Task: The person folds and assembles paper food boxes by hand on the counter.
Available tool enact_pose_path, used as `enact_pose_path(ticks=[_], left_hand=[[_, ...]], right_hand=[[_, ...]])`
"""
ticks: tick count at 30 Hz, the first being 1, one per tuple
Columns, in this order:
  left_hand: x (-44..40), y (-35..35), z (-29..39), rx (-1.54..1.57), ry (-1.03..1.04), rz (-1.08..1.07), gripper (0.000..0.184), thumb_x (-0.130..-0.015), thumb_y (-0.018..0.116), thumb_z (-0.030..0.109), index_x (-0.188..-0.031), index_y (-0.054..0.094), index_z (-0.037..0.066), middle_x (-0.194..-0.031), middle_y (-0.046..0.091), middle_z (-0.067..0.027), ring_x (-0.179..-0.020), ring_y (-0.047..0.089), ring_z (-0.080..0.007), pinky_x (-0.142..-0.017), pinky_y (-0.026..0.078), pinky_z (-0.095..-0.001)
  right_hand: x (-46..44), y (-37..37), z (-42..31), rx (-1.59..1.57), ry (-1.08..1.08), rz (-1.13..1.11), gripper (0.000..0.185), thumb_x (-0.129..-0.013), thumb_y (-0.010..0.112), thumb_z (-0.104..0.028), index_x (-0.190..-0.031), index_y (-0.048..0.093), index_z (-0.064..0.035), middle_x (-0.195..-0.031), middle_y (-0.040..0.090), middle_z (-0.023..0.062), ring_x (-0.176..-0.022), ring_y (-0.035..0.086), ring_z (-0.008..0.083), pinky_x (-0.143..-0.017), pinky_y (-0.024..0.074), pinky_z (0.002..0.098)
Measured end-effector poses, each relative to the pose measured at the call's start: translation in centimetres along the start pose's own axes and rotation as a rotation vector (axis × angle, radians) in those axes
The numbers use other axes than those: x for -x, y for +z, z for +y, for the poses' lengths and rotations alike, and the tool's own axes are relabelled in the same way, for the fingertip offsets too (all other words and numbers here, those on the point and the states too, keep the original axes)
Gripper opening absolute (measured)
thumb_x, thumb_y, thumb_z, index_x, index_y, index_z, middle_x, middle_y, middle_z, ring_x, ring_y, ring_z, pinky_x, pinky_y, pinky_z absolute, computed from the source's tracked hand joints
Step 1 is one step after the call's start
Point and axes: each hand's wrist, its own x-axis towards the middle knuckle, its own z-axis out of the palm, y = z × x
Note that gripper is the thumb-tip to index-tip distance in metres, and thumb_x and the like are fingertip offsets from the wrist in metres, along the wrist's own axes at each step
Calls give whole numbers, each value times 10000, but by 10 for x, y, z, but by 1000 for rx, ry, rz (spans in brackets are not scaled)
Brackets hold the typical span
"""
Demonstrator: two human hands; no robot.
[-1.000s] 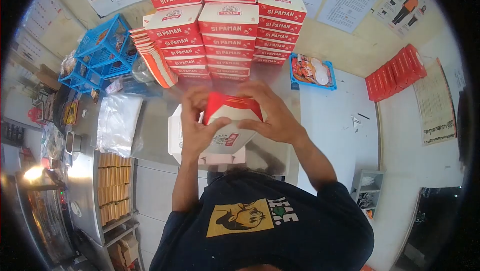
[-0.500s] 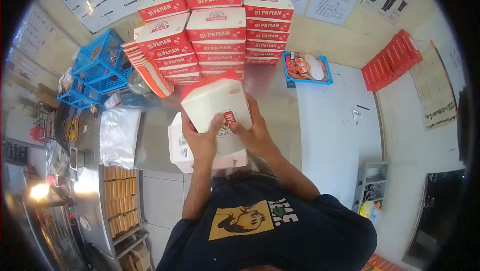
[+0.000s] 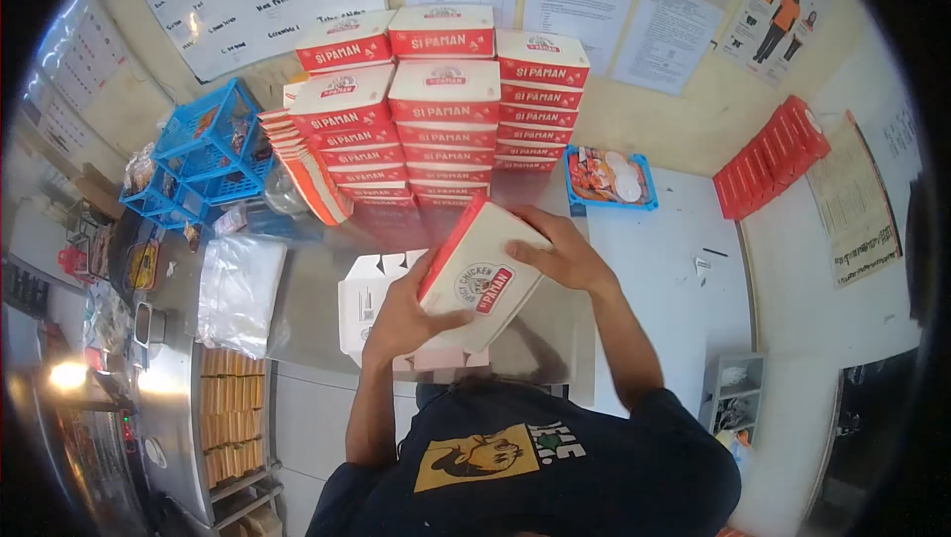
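Observation:
A white and red box (image 3: 482, 274) with a round chicken logo is held between my two hands, tilted above the steel table (image 3: 307, 284). My left hand (image 3: 404, 324) grips its lower left side, thumb on the white face. On the upper right edge is my right hand (image 3: 563, 252), its thumb also pressed on the face. Fingers behind the box are partly hidden. Beneath it lies an unfolded white carton (image 3: 355, 311), partly covered by my left hand and the box.
Stacks of red and white boxes (image 3: 445, 93) stand at the back. Blue baskets (image 3: 213, 141) and clear plastic bags (image 3: 238, 289) are on the left. A blue tray (image 3: 611, 178) with packets sits right of the stacks; red boxes (image 3: 771, 157) lean by the right wall.
The box has turned in my hands and come lower, its logo face now tilted to the right. My right hand has shifted to the upper right edge. The camera view has moved slightly.

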Motion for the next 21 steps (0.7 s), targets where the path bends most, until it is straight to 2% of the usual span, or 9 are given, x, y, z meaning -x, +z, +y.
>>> enact_pose_path(ticks=[2, 3, 4, 6, 7, 9, 13, 19, 21], left_hand=[[-3, -3, 14, -43, -35, 81, 1000, -692, 896, 116, -1522, 347, 19, -1239, 597, -123, -1075, 602, -235, -973, 480, -343], [-4, -3, -13, -41, 104, 215, 994, -671, 920, 146, -1510, 394, 60, -1264, 534, -126, -1062, 566, -253, -945, 481, -337], [-4, -5, -37, -40, 127, 225, 994, -671, 920, 146, -1510, 394, 60, -1264, 534, -126, -1062, 566, -253, -945, 481, -337], [5, -2, -90, -307, -8, 8, 1008, -650, 937, 307, -1497, 427, 108, -1298, 496, -148, -1139, 521, -315, -975, 471, -413], [18, 7, -131, -585, 4, -89, 1011, -631, 925, 404, -1477, 452, 116, -1313, 483, -156, -1159, 501, -349, -991, 454, -464], [48, 22, -191, -864, -43, -264, 1030, -599, 896, 556, -1448, 491, 136, -1333, 469, -166, -1205, 458, -401, -1023, 416, -540], [72, 30, -216, -926, -27, -289, 909, -632, 870, 575, -1395, 572, 181, -1325, 491, -150, -1215, 457, -403, -1061, 384, -535], [68, 19, -233, -689, 77, -289, 555, -769, 811, 477, -1199, 720, 139, -1174, 607, -141, -1170, 521, -323, -1054, 396, -456], [69, 16, -242, -660, 92, -307, 501, -806, 790, 446, -1178, 726, 117, -1122, 646, -145, -1142, 542, -315, -1046, 388, -448]], right_hand=[[-10, -13, 2, 155, -18, -15, 564, -946, 671, -274, -1412, 497, -6, -1327, 607, 185, -1227, 577, 255, -1052, 418, 385], [-17, -23, 8, 213, -153, 254, 560, -944, 666, -307, -1398, 517, -16, -1307, 617, 215, -1239, 575, 280, -1050, 417, 386], [-29, -51, 6, 135, -76, 392, 533, -955, 635, -351, -1353, 541, -10, -1250, 629, 192, -1161, 585, 261, -989, 441, 376], [-53, -108, 2, -60, 46, 685, 526, -979, 574, -440, -1263, 589, 2, -1134, 652, 145, -1006, 606, 224, -867, 488, 355], [-69, -131, 0, -166, -31, 818, 544, -999, 521, -497, -1151, 646, 10, -986, 686, 84, -793, 644, 154, -695, 558, 309], [-103, -187, 7, -200, 86, 810, 547, -993, 513, -512, -1149, 649, -6, -956, 687, 78, -761, 633, 152, -641, 549, 302], [-177, -233, 29, -36, 249, 805, 612, -986, 472, -559, -1131, 659, 4, -965, 691, 83, -795, 649, 153, -631, 544, 297], [-256, -260, 76, 449, 412, 777, 740, -978, 409, -606, -1113, 665, 74, -977, 698, 214, -868, 674, 335, -840, 530, 424], [-276, -273, 116, 644, 333, 980, 695, -983, 424, -557, -1201, 638, 67, -1045, 707, 228, -981, 673, 385, -950, 465, 502]])
